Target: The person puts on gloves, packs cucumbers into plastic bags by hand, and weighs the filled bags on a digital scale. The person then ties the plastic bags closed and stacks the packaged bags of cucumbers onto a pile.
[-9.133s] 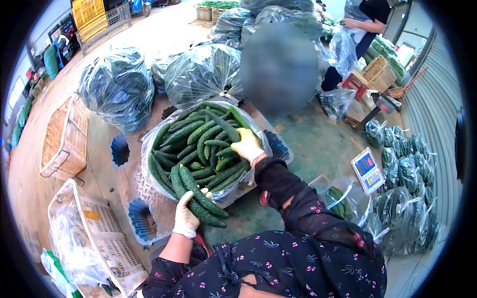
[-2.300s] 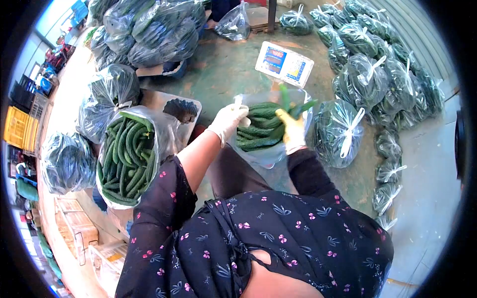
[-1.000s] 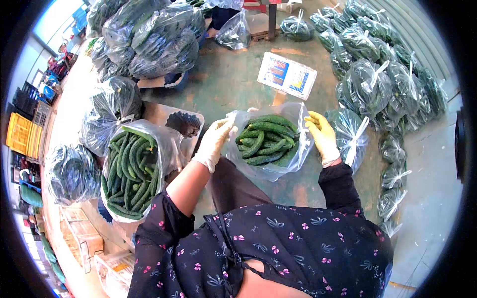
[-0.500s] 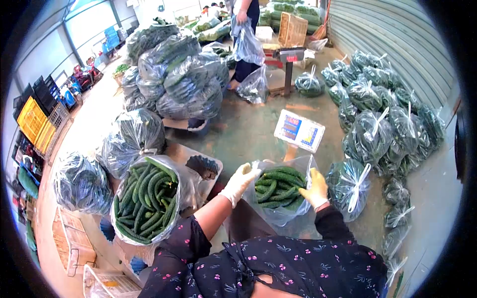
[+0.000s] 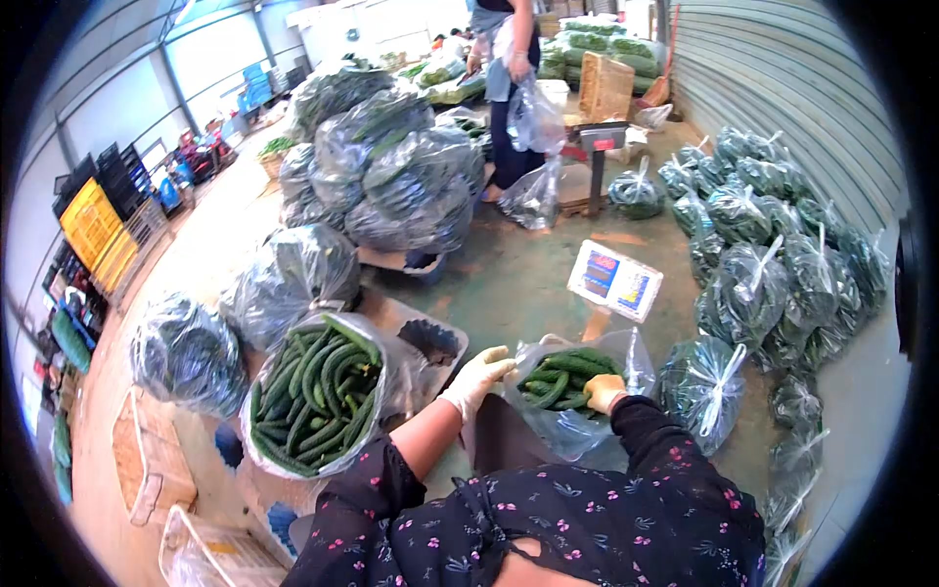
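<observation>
An open clear plastic bag [image 5: 575,442] of dark green, bumpy cucumbers [image 5: 555,380] stands in front of me. At its left rim is my left hand [image 5: 479,382], in a pale glove, with the fingers closed on the plastic. My right hand [image 5: 604,392], in a yellowish glove, reaches inside the bag's right side. Its fingers curl at a cucumber, and the fingertips are partly hidden. To my left, a larger open bag [image 5: 383,416] is full of long cucumbers [image 5: 318,391]. A tied bag of cucumbers [image 5: 700,393] sits just right of the open one.
A scale with a white label panel [image 5: 614,281] stands behind the bag. Tied bags [image 5: 743,284] line the right wall. Large filled bags [image 5: 411,176] are piled at the back left. A person [image 5: 518,88] holds plastic bags beside another scale [image 5: 599,147]. Crates [image 5: 152,460] lie lower left.
My right hand has left the bag's right rim and moved inward and down onto the cucumbers. My left hand stays at the left rim. The whole view has shifted slightly.
</observation>
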{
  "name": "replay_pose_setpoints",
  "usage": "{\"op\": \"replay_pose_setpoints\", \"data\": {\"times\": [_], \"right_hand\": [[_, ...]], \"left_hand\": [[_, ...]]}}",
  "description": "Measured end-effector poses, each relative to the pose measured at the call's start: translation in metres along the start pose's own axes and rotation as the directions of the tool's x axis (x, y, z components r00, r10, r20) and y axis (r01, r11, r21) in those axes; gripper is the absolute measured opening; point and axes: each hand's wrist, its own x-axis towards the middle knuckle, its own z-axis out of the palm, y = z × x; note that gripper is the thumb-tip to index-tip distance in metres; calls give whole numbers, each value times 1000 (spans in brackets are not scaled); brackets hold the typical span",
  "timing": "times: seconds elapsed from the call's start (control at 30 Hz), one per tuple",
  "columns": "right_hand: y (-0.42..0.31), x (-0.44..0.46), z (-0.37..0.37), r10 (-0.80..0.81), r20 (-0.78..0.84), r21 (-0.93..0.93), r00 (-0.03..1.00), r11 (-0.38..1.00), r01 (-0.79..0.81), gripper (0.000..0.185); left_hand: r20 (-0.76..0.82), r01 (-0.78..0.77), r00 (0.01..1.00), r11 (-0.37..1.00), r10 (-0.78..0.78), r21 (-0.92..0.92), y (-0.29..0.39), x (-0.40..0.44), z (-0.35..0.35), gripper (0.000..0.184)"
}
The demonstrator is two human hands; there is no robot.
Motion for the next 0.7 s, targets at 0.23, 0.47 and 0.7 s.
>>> {"op": "replay_pose_setpoints", "data": {"times": [0.23, 0.47, 0.7], "right_hand": [[-2, -27, -80, -104, 48, 394, 993, 916, 77, 36], [25, -64, -148, 158, -152, 964, 976, 240, 111, 22], [-46, -84, -215, 182, -592, 798, 785, -5, 603, 21]], "left_hand": [[-57, -16, 998, 999, 14, -33, -4, -11, -8, 60], [-73, -54, 997, 972, 39, -229, -5, -30, -24, 60], [-217, -87, 976, 924, 5, -371, -18, -92, -71, 37]]}}
